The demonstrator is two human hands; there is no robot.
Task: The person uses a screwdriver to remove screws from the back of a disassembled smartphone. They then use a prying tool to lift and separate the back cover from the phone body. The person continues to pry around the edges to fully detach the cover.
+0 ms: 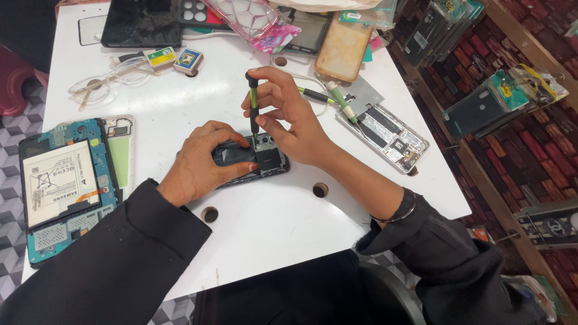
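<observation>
The white surface (265,229) carries everything, and the largest thing on it is an opened tablet (63,186) at the left edge, its blue inner frame and white battery showing. Far left lies a dark slab with a glossy face (141,23), and at the right an opened phone body (385,133) with bare metal inside, a second green-handled tool (343,102) resting across it. A tan phone case (343,47) sits far centre, clear-framed glasses (105,81) far left, and 2 small boxes (174,59) just beside them. Near the middle lies the small dark phone (253,159), back off and facing up. The left hand (201,162) is pressed flat over its left half, pinning it to the surface. The right hand (289,117) is closed around a thin green-and-black screwdriver (253,108), held upright with its tip down on the phone's upper part near the camera block. The step in hand looks like working a screw there; I judge the next move calls for steady downward pressure, a straight shaft while the fingers twist, and the phone kept from sliding.
</observation>
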